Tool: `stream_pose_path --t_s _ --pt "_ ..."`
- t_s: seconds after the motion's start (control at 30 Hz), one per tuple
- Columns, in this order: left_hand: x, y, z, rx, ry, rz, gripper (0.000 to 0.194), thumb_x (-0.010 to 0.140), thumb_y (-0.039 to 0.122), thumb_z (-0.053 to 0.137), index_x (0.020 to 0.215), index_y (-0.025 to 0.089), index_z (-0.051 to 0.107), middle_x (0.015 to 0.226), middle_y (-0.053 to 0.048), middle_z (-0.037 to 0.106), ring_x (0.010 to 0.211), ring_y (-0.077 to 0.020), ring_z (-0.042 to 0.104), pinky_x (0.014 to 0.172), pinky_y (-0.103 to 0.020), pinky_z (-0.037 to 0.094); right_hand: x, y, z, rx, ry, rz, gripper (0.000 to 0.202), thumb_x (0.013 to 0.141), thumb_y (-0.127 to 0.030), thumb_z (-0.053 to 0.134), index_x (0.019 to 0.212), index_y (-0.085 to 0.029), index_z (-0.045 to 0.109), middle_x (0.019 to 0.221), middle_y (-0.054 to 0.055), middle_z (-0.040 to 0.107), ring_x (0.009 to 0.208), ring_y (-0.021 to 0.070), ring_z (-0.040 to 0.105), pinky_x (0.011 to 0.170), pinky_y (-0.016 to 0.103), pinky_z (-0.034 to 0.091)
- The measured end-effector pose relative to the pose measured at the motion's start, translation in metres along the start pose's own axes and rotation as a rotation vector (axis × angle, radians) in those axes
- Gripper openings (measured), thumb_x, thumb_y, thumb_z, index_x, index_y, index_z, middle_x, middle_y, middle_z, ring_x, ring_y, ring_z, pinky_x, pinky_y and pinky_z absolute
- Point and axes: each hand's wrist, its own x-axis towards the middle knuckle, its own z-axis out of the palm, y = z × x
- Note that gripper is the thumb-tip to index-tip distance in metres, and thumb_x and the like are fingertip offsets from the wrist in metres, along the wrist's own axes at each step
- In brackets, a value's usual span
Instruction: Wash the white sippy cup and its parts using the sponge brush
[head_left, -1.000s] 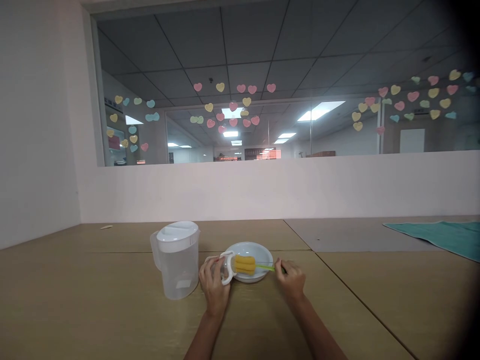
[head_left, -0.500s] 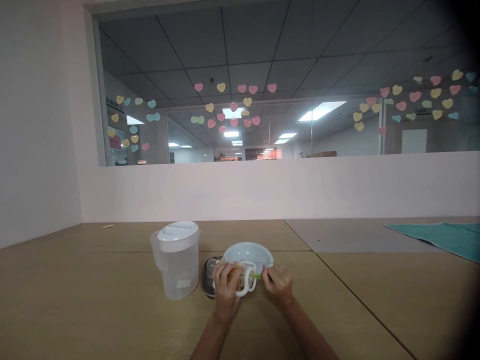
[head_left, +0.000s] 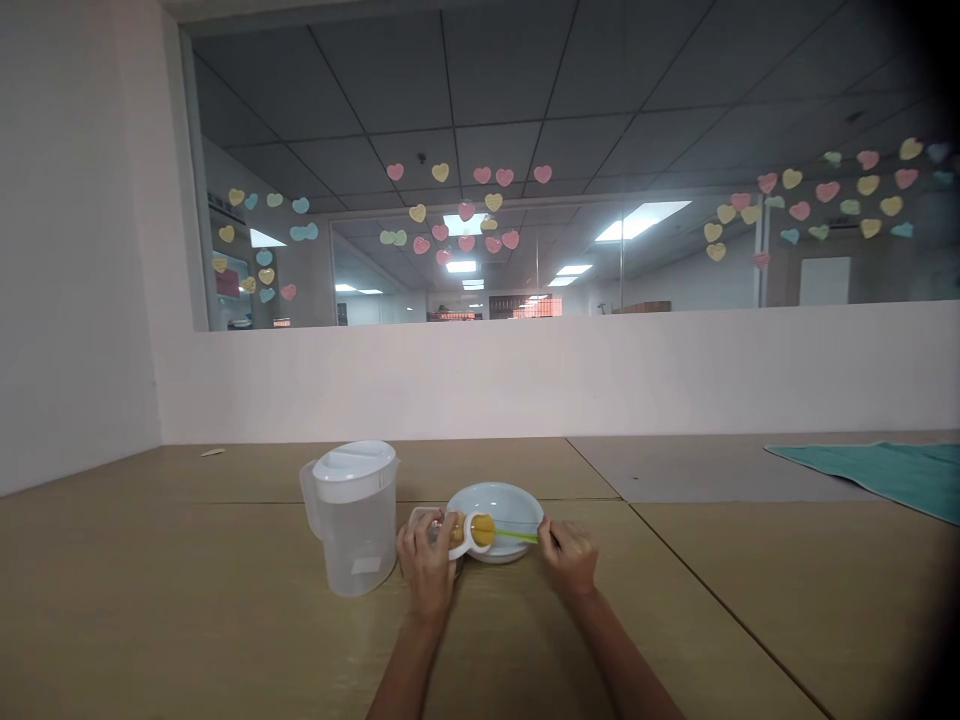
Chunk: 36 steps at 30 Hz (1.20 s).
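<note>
My left hand is closed around a clear baby bottle with white handles, tipped on its side with its mouth to the right. My right hand grips the end of a bottle brush with a green stem. The brush's yellow sponge head shows at the bottle's mouth; how much of it is inside is hard to tell. Just behind both hands stands a pale blue basin. Under the left hand, a metal tray is mostly hidden.
A clear plastic pitcher with a white lid stands left of the hands. At the far right lies a teal cloth. A small pale scrap rests at the back left. Behind the table rises a wall with a window.
My right hand has moved to the right, drawing the brush outward so that its yellow sponge shows at the mouth. My left hand and the bottle have shifted left.
</note>
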Motion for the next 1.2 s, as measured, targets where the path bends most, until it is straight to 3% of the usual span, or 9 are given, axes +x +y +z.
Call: stream_pose_path --t_s 0.23,0.5,0.87,1.0,1.2 --pt "-0.002 -0.004 0.005 0.041 -0.025 -0.007 0.046 0.066 0.006 0.064 0.107 0.026 0.063 0.109 -0.008 0.055 0.104 -0.0268 0.047 0.094 -0.043 0.034 0.000 0.004 0.000 -0.019 -0.010 0.001 0.041 0.085 -0.017 0.051 0.044 -0.017 0.047 0.042 -0.003 0.044 0.043 0.0079 0.036 0.052 0.025 0.024" --pt "0.000 -0.001 0.000 -0.021 -0.061 0.022 0.053 0.063 -0.002 0.055 0.107 0.026 0.063 0.109 -0.008 0.056 0.104 -0.0267 0.048 0.092 -0.042 0.035 -0.001 0.006 -0.001 -0.032 0.032 0.007 0.040 0.083 -0.017 0.052 0.044 -0.018 0.045 0.042 -0.003 0.042 0.044 0.0081 0.036 0.050 0.025 0.024" --pt "0.003 0.004 0.001 -0.114 0.000 0.050 0.043 0.073 0.006 0.052 0.112 0.022 0.058 0.115 -0.011 0.053 0.111 -0.0262 0.046 0.096 -0.043 0.036 0.007 -0.009 -0.007 0.021 0.112 -0.111 0.040 0.080 -0.011 0.055 0.045 -0.019 0.037 0.041 -0.006 0.037 0.043 0.0074 0.032 0.051 0.026 0.025" --pt "0.004 0.007 -0.002 -0.115 -0.057 0.048 0.039 0.076 0.014 0.055 0.113 0.025 0.059 0.121 -0.010 0.051 0.115 -0.0267 0.045 0.096 -0.043 0.035 0.009 -0.011 -0.008 0.010 0.106 -0.140 0.041 0.081 -0.012 0.055 0.046 -0.019 0.037 0.041 -0.006 0.037 0.043 0.0071 0.033 0.051 0.026 0.026" --pt "0.007 0.009 -0.008 -0.048 -0.134 0.151 0.049 0.076 0.045 0.060 0.122 0.028 0.054 0.128 -0.011 0.048 0.117 -0.0290 0.043 0.095 -0.045 0.033 0.010 -0.011 -0.008 0.005 0.102 -0.121 0.040 0.082 -0.013 0.055 0.046 -0.019 0.038 0.041 -0.006 0.038 0.043 0.0071 0.034 0.051 0.026 0.027"
